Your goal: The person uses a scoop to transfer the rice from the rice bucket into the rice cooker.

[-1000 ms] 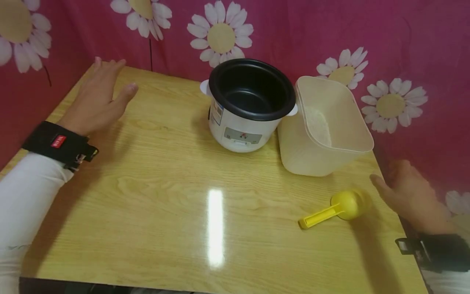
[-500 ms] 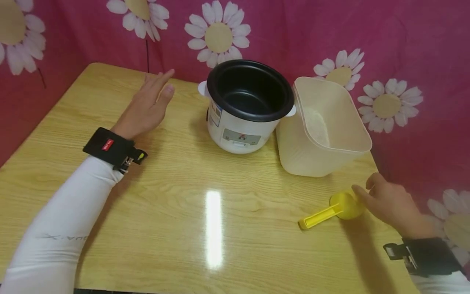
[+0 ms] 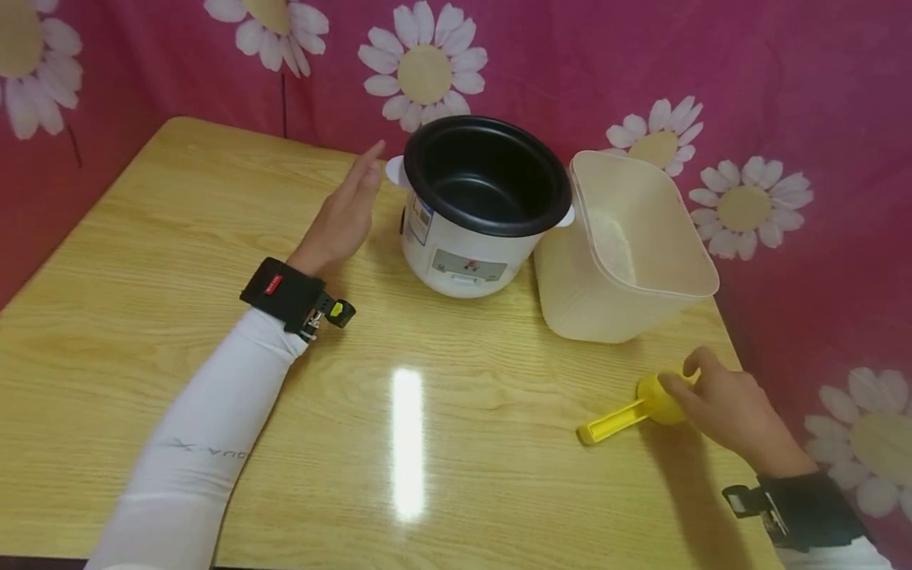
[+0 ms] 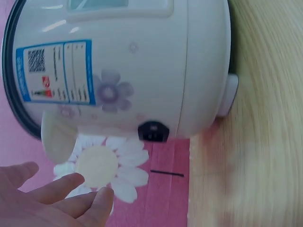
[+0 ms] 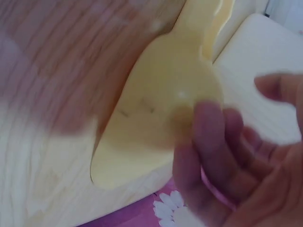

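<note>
A white rice cooker (image 3: 420, 257) with a black inner pot and no lid stands toward the back of the table. My left hand (image 3: 340, 220) is held just left of it, fingers straight and apart from its side handle (image 4: 57, 137). A yellow scoop (image 3: 620, 419) lies bowl-up on its rounded side at the right, handle pointing left. Over its bowl (image 5: 161, 94) hovers my right hand (image 3: 730, 412), fingers loosely bent and thumb apart. Whether a fingertip touches the bowl cannot be told. Right of the cooker stands a cream plastic bin (image 3: 587, 309) with pale grains (image 3: 616, 245) inside.
The wooden table (image 3: 285, 443) ends at the right just past the scoop and bin. A pink cloth with daisies (image 3: 541, 63) hangs behind the table and along its sides. Bin and cooker stand close together.
My left hand has moved right across the table to beside the rice cooker. The right hand has come left from the table's edge to over the scoop, its fingers bending. The scoop has not visibly moved.
</note>
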A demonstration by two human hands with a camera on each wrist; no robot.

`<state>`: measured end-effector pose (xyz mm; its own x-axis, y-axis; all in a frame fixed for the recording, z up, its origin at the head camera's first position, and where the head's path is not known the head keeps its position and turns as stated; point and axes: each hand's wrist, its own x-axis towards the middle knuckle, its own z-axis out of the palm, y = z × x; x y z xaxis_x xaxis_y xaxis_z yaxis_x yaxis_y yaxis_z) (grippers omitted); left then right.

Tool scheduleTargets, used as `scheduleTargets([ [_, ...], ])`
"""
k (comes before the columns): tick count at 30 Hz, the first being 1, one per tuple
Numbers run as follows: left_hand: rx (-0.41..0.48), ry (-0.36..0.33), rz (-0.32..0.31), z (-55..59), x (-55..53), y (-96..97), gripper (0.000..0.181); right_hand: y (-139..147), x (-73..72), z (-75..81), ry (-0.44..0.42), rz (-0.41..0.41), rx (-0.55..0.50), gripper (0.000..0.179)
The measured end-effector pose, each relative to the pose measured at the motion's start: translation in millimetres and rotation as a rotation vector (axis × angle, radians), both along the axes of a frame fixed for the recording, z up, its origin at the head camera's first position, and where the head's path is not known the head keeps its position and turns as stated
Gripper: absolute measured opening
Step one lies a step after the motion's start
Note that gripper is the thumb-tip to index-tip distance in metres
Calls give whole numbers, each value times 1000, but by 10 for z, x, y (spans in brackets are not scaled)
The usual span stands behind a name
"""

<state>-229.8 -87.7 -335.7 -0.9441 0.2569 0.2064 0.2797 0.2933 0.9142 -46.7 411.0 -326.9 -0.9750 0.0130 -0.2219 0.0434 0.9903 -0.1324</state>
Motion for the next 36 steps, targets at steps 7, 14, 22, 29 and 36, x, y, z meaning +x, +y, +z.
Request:
scheduleTargets([
  [7,31,-35,6,23,-34,195,59,-213,47,-115,-37,134,-55,31],
  [14,219,-99,27,-9,-27,529,60,-361,52,-195,-137,80,-60,45],
  [22,307,-93,21,-43,-18,630,61,-423,103,-259,-115,30,-24,48],
  [29,251,-176,40,-3,-10,648,63,-454,123,-281,-100,-72,44,63],
  [36,234,-166,50,19,-38,645,64,-373,115,-268,-89,-122,81,58],
])
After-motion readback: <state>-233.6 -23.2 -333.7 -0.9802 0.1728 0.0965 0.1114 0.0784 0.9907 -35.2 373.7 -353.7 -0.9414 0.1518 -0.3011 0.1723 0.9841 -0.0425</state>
